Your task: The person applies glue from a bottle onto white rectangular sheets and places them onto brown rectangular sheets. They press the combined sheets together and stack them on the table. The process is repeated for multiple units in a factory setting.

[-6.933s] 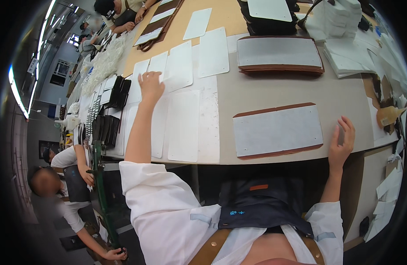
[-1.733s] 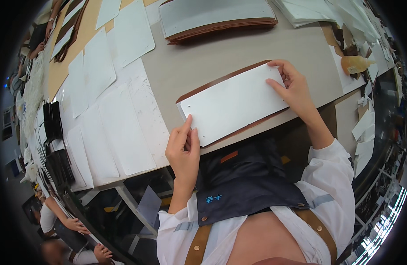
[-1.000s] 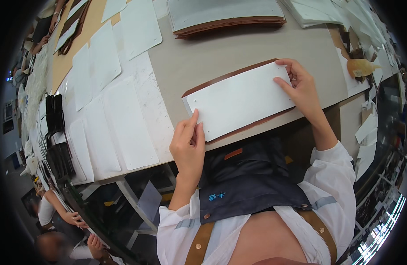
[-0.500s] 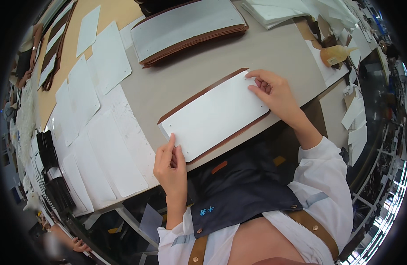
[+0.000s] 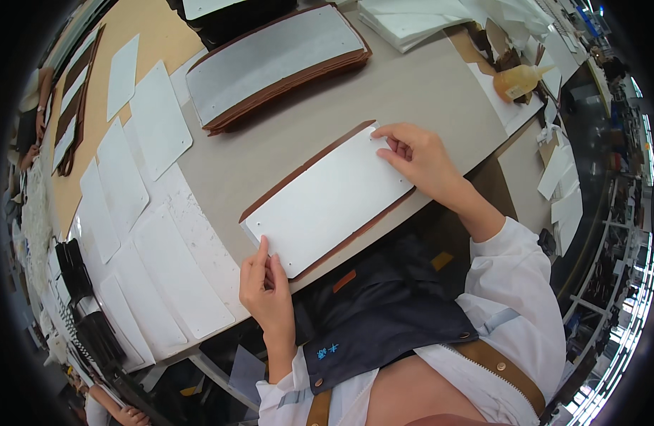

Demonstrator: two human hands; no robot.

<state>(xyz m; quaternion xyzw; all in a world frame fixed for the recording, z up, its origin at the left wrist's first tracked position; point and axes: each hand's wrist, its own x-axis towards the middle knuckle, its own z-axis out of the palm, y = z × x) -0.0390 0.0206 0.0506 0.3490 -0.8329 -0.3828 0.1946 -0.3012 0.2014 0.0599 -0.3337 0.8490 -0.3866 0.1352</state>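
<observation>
A white rectangular sheet (image 5: 327, 202) with small corner holes lies on top of a brown leather panel (image 5: 355, 228) on the grey table (image 5: 270, 153). My left hand (image 5: 264, 284) presses on the sheet's near left corner with its fingers together. At the far right end, my right hand (image 5: 418, 157) rests its fingertips on the sheet's edge. Neither hand lifts the sheet.
A stack of brown panels with a grey top sheet (image 5: 277, 64) lies further back. Several white sheets (image 5: 156, 241) spread over the left side. A yellow glue bottle (image 5: 520, 79) and paper scraps sit at the right. Black pieces (image 5: 78, 277) stand at the left edge.
The view has shifted and the sheet on the brown panel now sits more central. Both hands stay at its two ends, left at the near corner, right at the far edge.
</observation>
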